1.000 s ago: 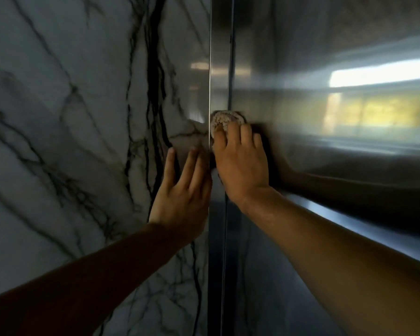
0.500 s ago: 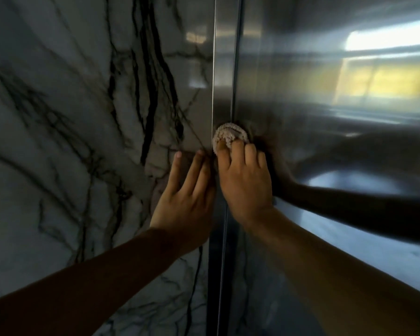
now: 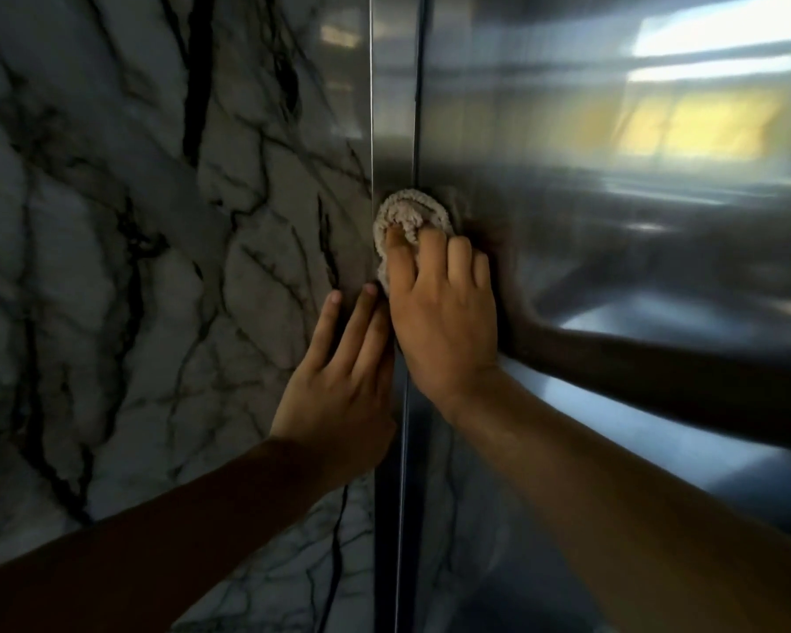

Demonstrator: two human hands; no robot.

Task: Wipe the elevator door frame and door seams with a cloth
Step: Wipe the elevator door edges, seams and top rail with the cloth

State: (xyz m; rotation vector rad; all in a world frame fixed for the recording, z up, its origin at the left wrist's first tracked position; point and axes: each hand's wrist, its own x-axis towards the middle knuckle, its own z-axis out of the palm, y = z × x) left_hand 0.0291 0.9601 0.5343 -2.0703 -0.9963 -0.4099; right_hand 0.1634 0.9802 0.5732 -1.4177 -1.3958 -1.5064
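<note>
Nearest, two bare forearms reach up from the bottom edge, the left from the lower left, the right from the lower right. The left hand lies flat against the marble wall, its fingers straight and together, fingertips just beside the metal edge; it holds nothing. Close by it, touching or nearly so, the right hand presses a bunched beige cloth against the steel. Its fingers curl over the wad's lower part, and the cloth's rounded top shows above the fingertips.

The cloth sits on the narrow vertical door frame, right over the dark seam where the frame meets the elevator door. Part of the wad spills onto the door's near edge.

The wall to the left is white marble with heavy black veins. The brushed steel door to the right carries a dark reflection of the right arm, and, higher and farther across, blurred bright and yellow patches.
</note>
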